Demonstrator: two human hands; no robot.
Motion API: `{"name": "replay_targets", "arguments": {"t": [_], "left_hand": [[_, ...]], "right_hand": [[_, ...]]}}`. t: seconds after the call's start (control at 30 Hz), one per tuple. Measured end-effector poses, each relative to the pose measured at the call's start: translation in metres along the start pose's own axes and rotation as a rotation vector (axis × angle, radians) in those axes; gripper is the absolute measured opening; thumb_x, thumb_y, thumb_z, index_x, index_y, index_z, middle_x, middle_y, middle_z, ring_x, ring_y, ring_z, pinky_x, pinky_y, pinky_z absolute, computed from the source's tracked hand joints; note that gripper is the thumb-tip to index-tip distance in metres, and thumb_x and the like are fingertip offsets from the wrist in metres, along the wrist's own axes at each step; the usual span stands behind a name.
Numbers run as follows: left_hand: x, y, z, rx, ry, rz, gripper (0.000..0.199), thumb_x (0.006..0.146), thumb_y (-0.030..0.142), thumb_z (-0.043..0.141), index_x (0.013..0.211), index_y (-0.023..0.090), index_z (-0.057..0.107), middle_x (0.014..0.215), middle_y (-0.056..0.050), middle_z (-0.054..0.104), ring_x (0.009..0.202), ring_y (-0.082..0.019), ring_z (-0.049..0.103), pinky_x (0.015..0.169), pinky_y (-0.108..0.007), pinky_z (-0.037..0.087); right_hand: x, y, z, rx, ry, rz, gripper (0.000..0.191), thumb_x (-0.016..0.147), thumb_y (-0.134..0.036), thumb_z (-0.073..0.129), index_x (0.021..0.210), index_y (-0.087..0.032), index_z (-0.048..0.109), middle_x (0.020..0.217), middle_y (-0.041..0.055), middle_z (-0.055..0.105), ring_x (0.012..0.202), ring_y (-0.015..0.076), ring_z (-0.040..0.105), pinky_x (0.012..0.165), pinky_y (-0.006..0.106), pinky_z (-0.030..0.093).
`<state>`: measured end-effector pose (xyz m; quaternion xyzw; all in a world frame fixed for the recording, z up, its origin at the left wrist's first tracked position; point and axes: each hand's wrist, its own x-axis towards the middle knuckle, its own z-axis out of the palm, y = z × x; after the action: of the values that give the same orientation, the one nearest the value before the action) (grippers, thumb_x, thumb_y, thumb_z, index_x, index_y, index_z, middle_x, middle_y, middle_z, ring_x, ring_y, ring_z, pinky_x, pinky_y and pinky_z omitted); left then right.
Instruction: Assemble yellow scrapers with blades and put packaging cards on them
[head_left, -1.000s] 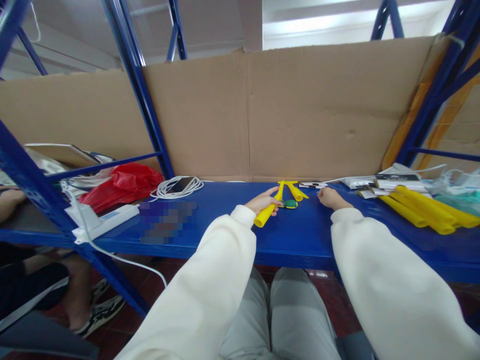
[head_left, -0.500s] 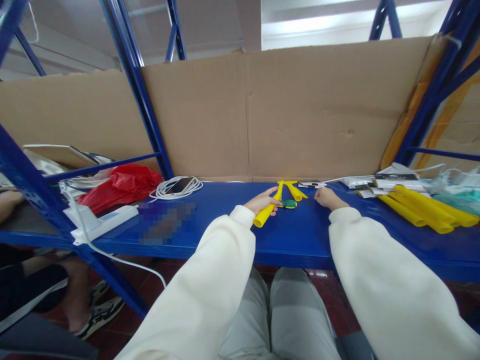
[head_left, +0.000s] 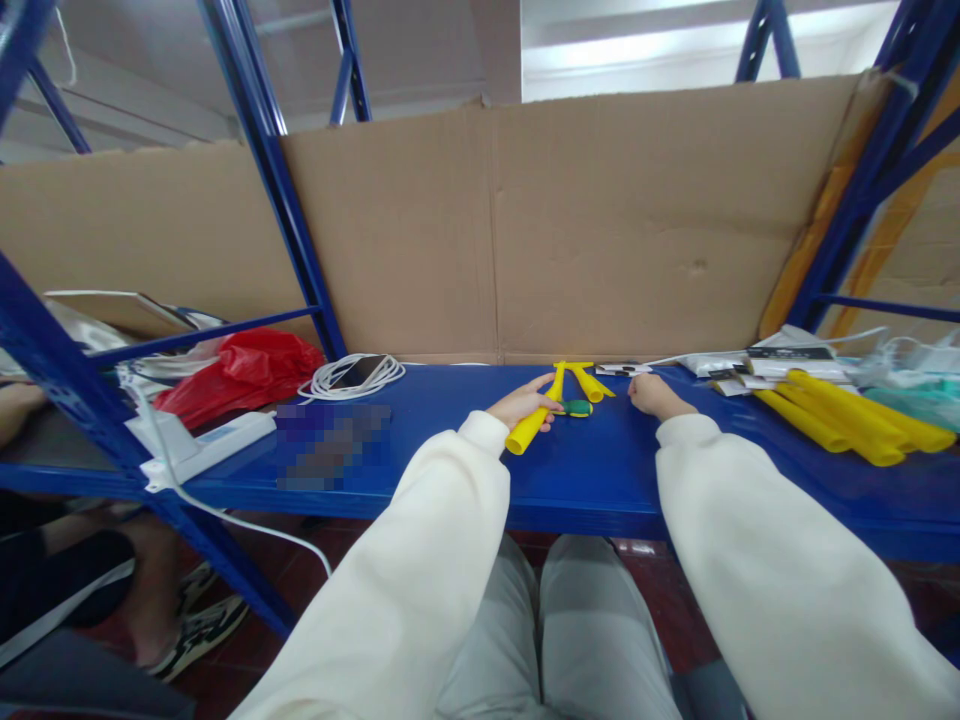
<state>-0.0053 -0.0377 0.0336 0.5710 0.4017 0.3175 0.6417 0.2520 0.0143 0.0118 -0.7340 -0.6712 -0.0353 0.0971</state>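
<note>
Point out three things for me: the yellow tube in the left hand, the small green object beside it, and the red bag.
Yellow tube (head_left: 532,426): head view, on its wide near part.
Green object (head_left: 578,408): head view, mid-body.
Red bag (head_left: 251,368): head view, on its crumpled middle.

Prob. wkshp, blue rack bench (head_left: 592,480), cardbd back (head_left: 637,220)

yellow tube (head_left: 527,432): smooth plastic | blue shelf (head_left: 592,480): glossy metal | backboard (head_left: 637,220): matt cardboard | red bag (head_left: 259,368): crinkled plastic
</note>
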Motion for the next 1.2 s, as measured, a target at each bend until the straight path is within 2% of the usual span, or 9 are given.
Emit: {"name": "replay_targets", "arguments": {"t": [0.1, 0.17, 0.3, 0.4, 0.53, 0.63, 0.87, 1.03, 1.2], "left_hand": [[-0.001, 0.002, 0.0, -0.016, 0.008, -0.009, 0.083, 0.081, -0.001, 0.053, 0.153, 0.026, 0.024, 0.084, -0.002, 0.062, 0.048, -0.007, 0.05, 0.047, -0.018, 0.042], [-0.002, 0.003, 0.0, -0.043, 0.016, -0.007, 0.082, 0.082, -0.001, 0.051, 0.153, 0.026, 0.023, 0.083, -0.002, 0.062, 0.048, -0.007, 0.05, 0.047, -0.018, 0.042], [-0.003, 0.008, 0.0, -0.143, 0.006, 0.026, 0.08, 0.083, -0.001, 0.047, 0.154, 0.026, 0.021, 0.077, 0.0, 0.059, 0.046, -0.007, 0.048, 0.044, -0.017, 0.038], [-0.003, 0.009, -0.001, -0.195, -0.027, 0.029, 0.078, 0.085, -0.002, 0.044, 0.154, 0.026, 0.019, 0.074, 0.001, 0.057, 0.044, -0.007, 0.047, 0.042, -0.016, 0.035], [-0.002, 0.009, -0.002, -0.234, -0.084, 0.03, 0.079, 0.084, -0.001, 0.045, 0.154, 0.024, 0.018, 0.074, 0.0, 0.058, 0.044, -0.007, 0.048, 0.042, -0.016, 0.037], [-0.001, 0.007, -0.004, -0.237, -0.105, 0.034, 0.079, 0.083, 0.0, 0.046, 0.153, 0.024, 0.018, 0.074, 0.0, 0.058, 0.044, -0.008, 0.049, 0.043, -0.017, 0.038], [0.0, 0.008, -0.005, -0.203, -0.129, 0.029, 0.077, 0.084, 0.0, 0.046, 0.152, 0.025, 0.021, 0.074, 0.0, 0.058, 0.044, -0.008, 0.049, 0.044, -0.017, 0.038], [-0.006, 0.01, -0.002, -0.17, -0.128, 0.027, 0.077, 0.084, -0.001, 0.045, 0.153, 0.024, 0.02, 0.073, 0.0, 0.058, 0.044, -0.008, 0.049, 0.044, -0.018, 0.038], [-0.009, 0.01, -0.002, -0.148, -0.162, 0.049, 0.077, 0.085, 0.001, 0.046, 0.153, 0.024, 0.019, 0.073, -0.001, 0.059, 0.044, -0.008, 0.049, 0.043, -0.018, 0.037]], "right_hand": [[-0.001, -0.001, 0.0, 0.039, 0.026, 0.0, 0.021, 0.073, -0.001, 0.057, 0.079, -0.014, 0.072, 0.094, 0.0161, 0.074, 0.095, 0.0247, 0.07, 0.083, 0.027, 0.051], [-0.001, -0.006, -0.001, 0.151, 0.096, -0.006, 0.02, 0.075, -0.003, 0.055, 0.081, -0.013, 0.071, 0.095, 0.0162, 0.074, 0.095, 0.0245, 0.07, 0.086, 0.029, 0.051], [-0.003, -0.031, -0.009, 0.611, 0.24, -0.113, 0.015, 0.081, -0.011, 0.053, 0.086, -0.013, 0.067, 0.095, 0.0124, 0.073, 0.089, 0.0197, 0.068, 0.083, 0.028, 0.051], [-0.005, -0.057, -0.015, 0.976, 0.193, -0.271, 0.006, 0.078, -0.018, 0.058, 0.083, -0.016, 0.061, 0.086, 0.0062, 0.07, 0.078, 0.015, 0.065, 0.077, 0.027, 0.052], [-0.008, -0.081, -0.019, 1.241, 0.08, -0.401, 0.018, 0.068, -0.027, 0.069, 0.076, -0.019, 0.056, 0.074, -0.0008, 0.063, 0.068, 0.0124, 0.058, 0.07, 0.029, 0.051], [-0.009, -0.087, -0.018, 1.309, 0.044, -0.407, 0.021, 0.063, -0.026, 0.072, 0.073, -0.02, 0.055, 0.072, -0.0018, 0.061, 0.069, 0.0126, 0.057, 0.072, 0.029, 0.05], [-0.012, -0.081, -0.014, 1.356, 0.021, -0.403, 0.022, 0.062, -0.025, 0.073, 0.075, -0.021, 0.056, 0.074, -0.0021, 0.061, 0.074, 0.0128, 0.058, 0.078, 0.031, 0.049], [-0.01, -0.079, -0.01, 1.348, 0.067, -0.411, 0.026, 0.061, -0.03, 0.075, 0.076, -0.021, 0.056, 0.079, -0.0007, 0.063, 0.077, 0.014, 0.059, 0.083, 0.034, 0.05], [-0.008, -0.074, -0.004, 1.281, 0.109, -0.349, 0.031, 0.063, -0.037, 0.076, 0.082, -0.02, 0.058, 0.088, 0.0027, 0.066, 0.08, 0.0157, 0.06, 0.081, 0.034, 0.05]]}}
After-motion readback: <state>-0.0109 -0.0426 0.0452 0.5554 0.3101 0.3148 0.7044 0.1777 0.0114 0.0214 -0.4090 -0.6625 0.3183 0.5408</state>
